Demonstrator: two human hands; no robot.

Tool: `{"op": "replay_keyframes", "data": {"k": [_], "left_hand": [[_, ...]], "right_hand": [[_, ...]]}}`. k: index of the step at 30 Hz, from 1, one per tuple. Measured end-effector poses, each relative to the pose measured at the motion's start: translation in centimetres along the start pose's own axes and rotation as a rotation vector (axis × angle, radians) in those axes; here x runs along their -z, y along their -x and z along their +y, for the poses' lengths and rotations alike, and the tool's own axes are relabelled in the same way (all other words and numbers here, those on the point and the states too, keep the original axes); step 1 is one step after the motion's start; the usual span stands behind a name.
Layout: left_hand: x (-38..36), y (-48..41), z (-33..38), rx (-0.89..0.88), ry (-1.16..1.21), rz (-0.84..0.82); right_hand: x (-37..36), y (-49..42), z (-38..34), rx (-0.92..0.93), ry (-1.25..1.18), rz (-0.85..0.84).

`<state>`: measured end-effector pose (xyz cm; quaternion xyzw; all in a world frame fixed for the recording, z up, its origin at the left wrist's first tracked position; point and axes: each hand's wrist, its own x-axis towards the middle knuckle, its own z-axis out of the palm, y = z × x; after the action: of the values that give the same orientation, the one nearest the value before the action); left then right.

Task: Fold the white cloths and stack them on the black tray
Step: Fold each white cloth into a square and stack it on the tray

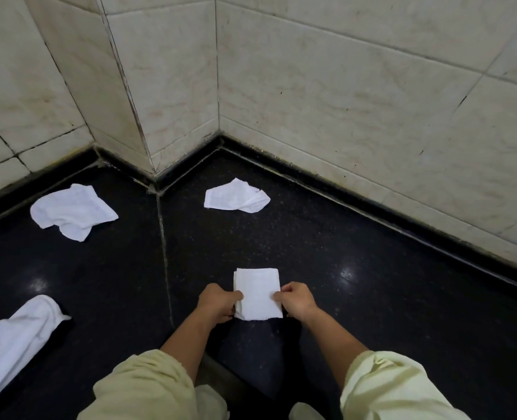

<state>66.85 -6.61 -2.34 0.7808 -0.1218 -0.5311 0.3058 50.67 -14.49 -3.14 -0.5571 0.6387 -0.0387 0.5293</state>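
view from a head camera looking down at a black stone desk (372, 298) set in a tiled wall (342, 86) corner. at centre, toward 6 o'clock, lies a folded cloth (257, 294), a neat white rectangle flat on the desk. the left hand (218, 304) pinches its left edge and the right hand (298, 301) pinches its right edge, the fingers (278, 295) of both curled in close on the fabric.

three more white cloths lie unfolded: a crumpled cloth (72, 209) at 10 o'clock, a second loose cloth (236, 197) at 12 o'clock near the wall, and a third loose cloth (17, 331) at 8 o'clock by the frame's edge.

by this view, one cloth is folded or nearly so, and three remain. no black tray can be made out against the dark desk, so whether anything is stacked cannot be told.
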Motion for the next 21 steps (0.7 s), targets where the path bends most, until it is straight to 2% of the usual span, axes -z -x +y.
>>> {"op": "replay_keyframes", "data": {"k": [8, 16, 21], "left_hand": [[0.4, 0.7, 0.1, 0.141, 0.074, -0.175], [-1.4, 0.1, 0.7, 0.112, 0.073, -0.292], [-3.7, 1.1, 1.5, 0.118, 0.242, -0.509]], "right_hand": [[1.3, 2.1, -0.7, -0.173, -0.537, -0.165], [2.6, 4.0, -0.9, -0.079, -0.778, -0.260], [5.1, 5.8, 0.1, 0.003, -0.873, -0.308]]}}
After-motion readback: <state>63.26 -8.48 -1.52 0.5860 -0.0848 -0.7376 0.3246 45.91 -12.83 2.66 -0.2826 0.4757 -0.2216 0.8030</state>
